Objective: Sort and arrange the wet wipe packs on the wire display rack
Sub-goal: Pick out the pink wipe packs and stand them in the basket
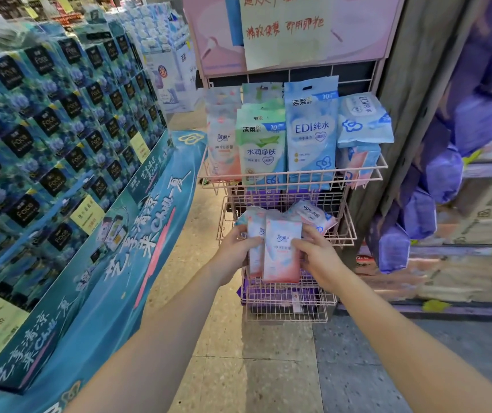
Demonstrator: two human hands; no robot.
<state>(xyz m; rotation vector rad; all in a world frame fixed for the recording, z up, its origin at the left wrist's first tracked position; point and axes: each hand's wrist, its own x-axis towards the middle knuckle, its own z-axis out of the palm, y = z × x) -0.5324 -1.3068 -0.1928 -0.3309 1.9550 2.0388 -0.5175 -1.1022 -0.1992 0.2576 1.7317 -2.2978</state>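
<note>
A pink wire display rack (292, 177) with three tiers stands ahead of me. Its top basket holds upright pink packs (223, 144), green packs (261, 144), tall blue packs (311, 129) and a blue lidded pack (363, 120) leaning at the right. In front of the middle basket both my hands hold a small stack of pink wet wipe packs (282, 248) upright. My left hand (237, 248) grips the stack's left side and my right hand (313, 254) grips its right side. Another pink pack (313, 214) lies tilted in the middle basket behind them.
A large teal display of boxed tissues (60, 144) fills the left side, close to the rack. A pink sign board (286, 31) tops the rack. Purple packages (435, 174) hang along a pillar at the right, with cardboard boxes (477, 234) behind them. The bottom basket (286, 305) holds purple items.
</note>
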